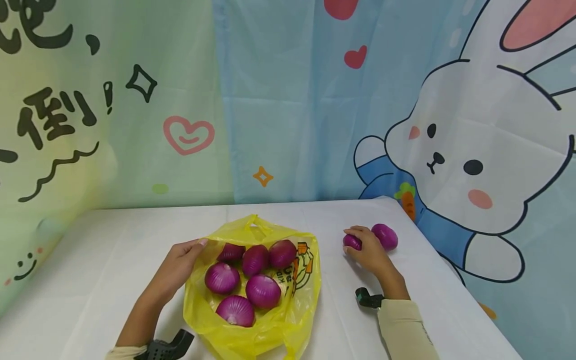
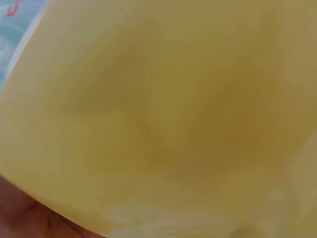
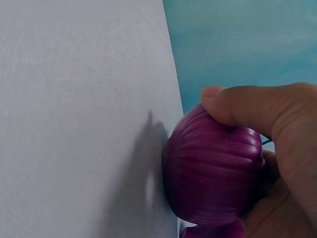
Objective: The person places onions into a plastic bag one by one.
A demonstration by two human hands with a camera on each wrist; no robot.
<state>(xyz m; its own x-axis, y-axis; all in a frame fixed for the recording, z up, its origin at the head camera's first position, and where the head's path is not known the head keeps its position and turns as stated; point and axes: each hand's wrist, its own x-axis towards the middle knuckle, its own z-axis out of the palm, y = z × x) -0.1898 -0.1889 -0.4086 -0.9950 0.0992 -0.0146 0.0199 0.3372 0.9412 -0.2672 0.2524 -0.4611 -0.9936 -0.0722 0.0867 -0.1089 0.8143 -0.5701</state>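
Note:
A yellow plastic bag (image 1: 300, 307) lies open on the table with several purple onions (image 1: 263, 291) inside. At its left rim, my left hand (image 1: 181, 265) pinches the edge between thumb and fingers. The left wrist view is mostly filled by the blurred yellow bag (image 2: 173, 124). To the right of the bag, my right hand (image 1: 370, 251) grips a purple onion (image 3: 213, 168), its thumb and fingers around it. Another onion (image 1: 385, 237) sits just behind and right of that hand.
The table (image 1: 112, 270) has a white cloth. Behind it hangs a printed curtain (image 1: 279, 100) with a rabbit and hearts. A black wrist device (image 1: 370, 298) is strapped to the right wrist, another (image 1: 168, 346) to the left.

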